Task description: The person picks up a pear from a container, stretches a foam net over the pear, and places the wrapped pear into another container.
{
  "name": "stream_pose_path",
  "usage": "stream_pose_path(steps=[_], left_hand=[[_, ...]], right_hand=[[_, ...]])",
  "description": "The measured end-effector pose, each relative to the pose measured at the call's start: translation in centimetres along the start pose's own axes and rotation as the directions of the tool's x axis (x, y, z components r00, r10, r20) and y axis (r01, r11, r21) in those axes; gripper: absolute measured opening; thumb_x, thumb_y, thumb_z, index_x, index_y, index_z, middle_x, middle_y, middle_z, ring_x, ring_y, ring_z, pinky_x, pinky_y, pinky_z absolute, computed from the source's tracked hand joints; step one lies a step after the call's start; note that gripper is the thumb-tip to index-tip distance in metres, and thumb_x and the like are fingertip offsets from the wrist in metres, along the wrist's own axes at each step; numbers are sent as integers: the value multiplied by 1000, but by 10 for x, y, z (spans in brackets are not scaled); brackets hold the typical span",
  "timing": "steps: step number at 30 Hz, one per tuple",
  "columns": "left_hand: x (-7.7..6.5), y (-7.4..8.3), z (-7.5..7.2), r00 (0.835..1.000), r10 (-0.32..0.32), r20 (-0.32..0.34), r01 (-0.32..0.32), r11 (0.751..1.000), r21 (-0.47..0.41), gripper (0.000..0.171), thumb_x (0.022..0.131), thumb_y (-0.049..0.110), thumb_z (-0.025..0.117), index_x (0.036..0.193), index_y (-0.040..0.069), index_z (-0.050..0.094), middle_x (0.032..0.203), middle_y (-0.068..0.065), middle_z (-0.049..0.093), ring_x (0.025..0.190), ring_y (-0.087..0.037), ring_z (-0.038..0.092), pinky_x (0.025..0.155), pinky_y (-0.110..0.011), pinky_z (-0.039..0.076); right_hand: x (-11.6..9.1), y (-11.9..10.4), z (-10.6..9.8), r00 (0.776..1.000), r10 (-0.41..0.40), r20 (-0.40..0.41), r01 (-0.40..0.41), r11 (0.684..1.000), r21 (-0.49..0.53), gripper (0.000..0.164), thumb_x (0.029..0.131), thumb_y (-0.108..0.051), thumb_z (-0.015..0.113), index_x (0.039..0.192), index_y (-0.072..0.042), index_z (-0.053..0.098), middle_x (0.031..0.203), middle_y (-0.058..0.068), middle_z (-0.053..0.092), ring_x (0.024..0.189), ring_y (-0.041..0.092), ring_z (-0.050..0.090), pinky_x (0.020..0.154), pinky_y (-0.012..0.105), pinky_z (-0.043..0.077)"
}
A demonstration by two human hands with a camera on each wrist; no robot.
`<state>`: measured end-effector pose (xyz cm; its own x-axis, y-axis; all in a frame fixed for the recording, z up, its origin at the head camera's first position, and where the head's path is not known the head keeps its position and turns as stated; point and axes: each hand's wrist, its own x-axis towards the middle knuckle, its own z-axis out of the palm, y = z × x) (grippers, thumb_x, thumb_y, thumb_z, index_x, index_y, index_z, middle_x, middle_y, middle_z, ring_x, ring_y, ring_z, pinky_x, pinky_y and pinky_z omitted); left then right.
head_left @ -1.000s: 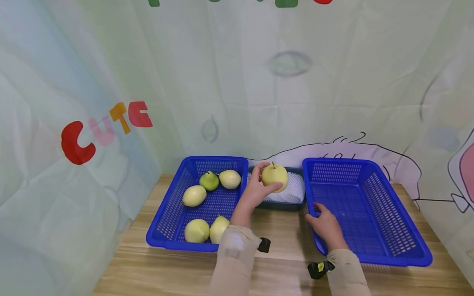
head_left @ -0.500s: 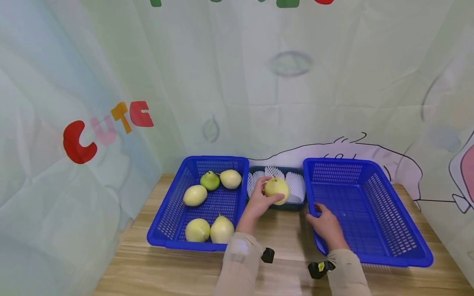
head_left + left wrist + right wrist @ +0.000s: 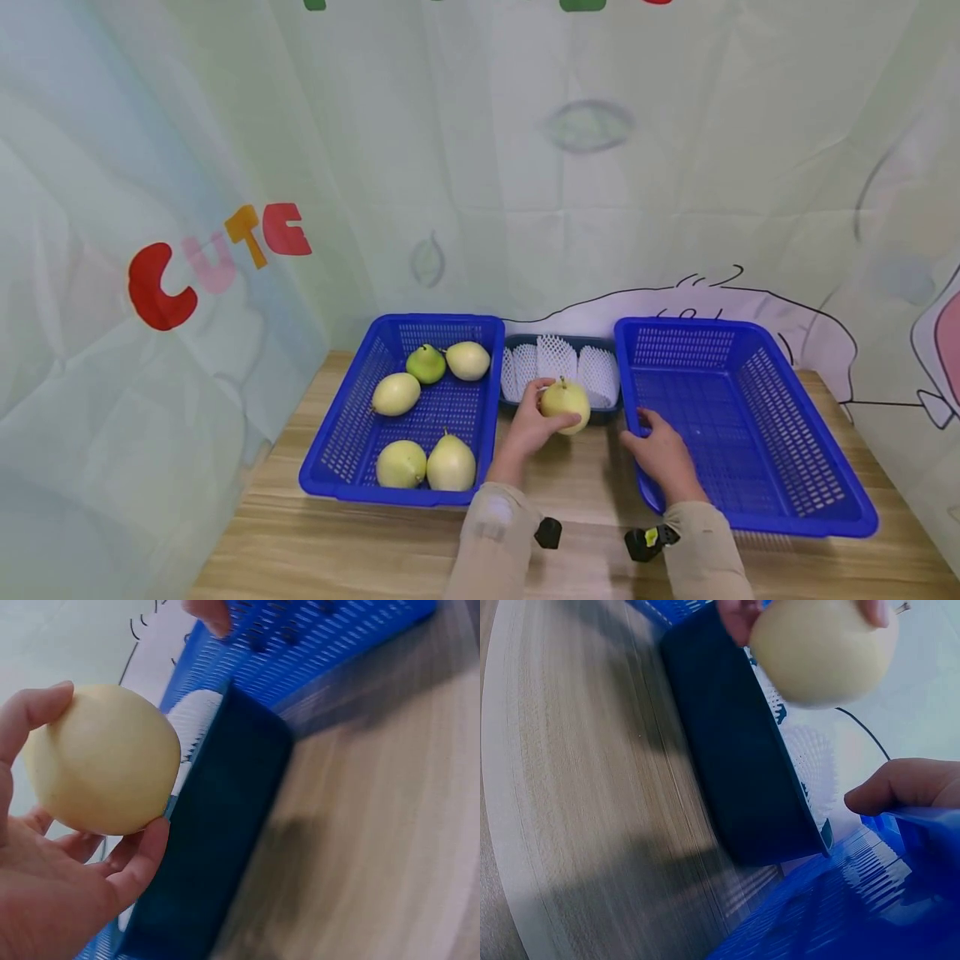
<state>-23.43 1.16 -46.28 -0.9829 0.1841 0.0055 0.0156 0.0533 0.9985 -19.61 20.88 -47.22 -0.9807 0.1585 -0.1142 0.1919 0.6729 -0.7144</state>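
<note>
My left hand holds a pale yellow pear, stem up, in front of the dark green box. In the left wrist view the thumb and fingers curl round the pear's sides. My right hand grips the left rim of the right blue basket, its thumb lying over the edge in the right wrist view. White foam net sleeves stand in the dark green box between the baskets, partly covered by the left hand and pear in the head view.
The left blue basket holds several pears, among them a greener pear at the back. Both baskets stand on a wood-grain table. A printed curtain hangs behind and at the sides.
My left hand has lowered the pear toward me, from over the dark green box to before its front side, uncovering the foam sleeves. The right hand keeps its place on the basket rim.
</note>
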Motion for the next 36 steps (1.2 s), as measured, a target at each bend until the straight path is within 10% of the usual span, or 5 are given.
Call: stream_pose_path(steps=[36], left_hand=[[-13, -54, 11, 996, -71, -55, 74, 995, 60, 64, 60, -4, 77, 115, 5, 44, 108, -9, 49, 97, -22, 50, 85, -33, 42]], right_hand=[[-2, -1, 0, 1000, -13, -23, 13, 1000, 9, 61, 81, -23, 53, 132, 7, 41, 128, 28, 47, 119, 44, 41, 98, 52, 33]])
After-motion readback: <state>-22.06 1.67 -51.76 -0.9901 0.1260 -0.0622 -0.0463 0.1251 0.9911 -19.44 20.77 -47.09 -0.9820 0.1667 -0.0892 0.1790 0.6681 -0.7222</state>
